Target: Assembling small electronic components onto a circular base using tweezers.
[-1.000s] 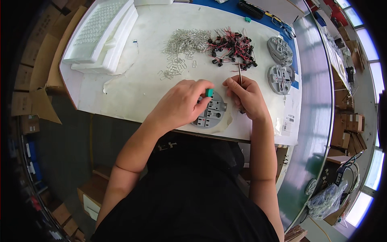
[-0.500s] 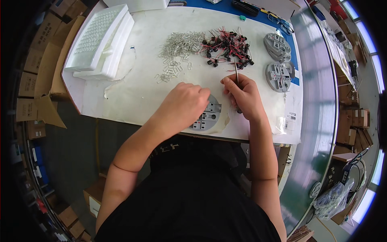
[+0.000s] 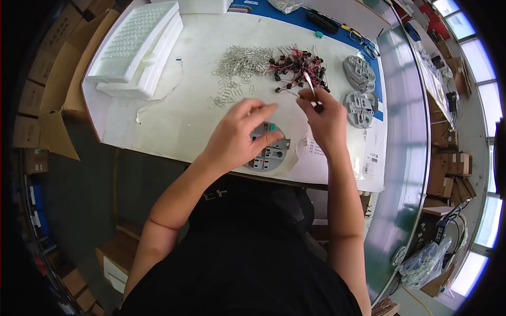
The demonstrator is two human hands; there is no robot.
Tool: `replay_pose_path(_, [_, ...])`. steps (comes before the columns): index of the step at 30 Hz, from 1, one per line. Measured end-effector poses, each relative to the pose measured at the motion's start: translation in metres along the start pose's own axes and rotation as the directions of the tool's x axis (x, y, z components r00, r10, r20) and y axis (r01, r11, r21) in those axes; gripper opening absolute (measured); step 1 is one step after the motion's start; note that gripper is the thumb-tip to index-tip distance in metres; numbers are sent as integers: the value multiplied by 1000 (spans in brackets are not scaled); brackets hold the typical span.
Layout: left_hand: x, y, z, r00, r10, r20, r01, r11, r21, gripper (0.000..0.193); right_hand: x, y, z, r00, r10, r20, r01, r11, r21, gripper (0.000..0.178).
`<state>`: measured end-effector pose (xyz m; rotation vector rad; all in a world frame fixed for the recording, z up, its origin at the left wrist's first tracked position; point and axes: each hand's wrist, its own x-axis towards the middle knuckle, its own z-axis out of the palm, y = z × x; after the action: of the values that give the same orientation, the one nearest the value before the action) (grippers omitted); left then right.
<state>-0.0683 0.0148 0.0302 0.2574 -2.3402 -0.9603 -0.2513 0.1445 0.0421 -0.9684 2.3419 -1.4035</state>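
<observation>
My left hand (image 3: 240,131) is open, thumb and fingers apart, over a round grey plastic base (image 3: 275,152) near the table's front edge. A small green block (image 3: 272,127) shows on the base beside my fingers; my hand hides the base's left part. To the right, my right hand (image 3: 328,117) is closed around a slim tool (image 3: 309,80) with a shiny metal shaft and a dark part in the palm; its exact kind is unclear. A thin, pale sliver (image 3: 293,93) shows at its fingertips. Just beyond lie black buzzer-like parts (image 3: 300,66) with red and black wires.
Small, clear U-shaped pieces (image 3: 240,63) lie in a pile left of the wired parts. More grey round bases (image 3: 360,109) are stacked at the right. White foam trays (image 3: 132,45) stand at the far left. A dark case (image 3: 322,22) lies on the blue strip at the back.
My left hand has opened and lifted slightly from the base, uncovering the green block. The tool in my right hand has tilted, and the view has shifted a little.
</observation>
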Motion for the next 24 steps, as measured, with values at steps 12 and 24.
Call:
replay_pose_path(12, [2,19,-25,988,-84,132,128,918,-376,27,-68,-30,-13,981,-177,77,164,974,159,22])
replay_pose_path(24, [-17,11,-18,954,-166,249,255,886,-387,9,-87,-12,4,965,-18,262,-115,870,480,18])
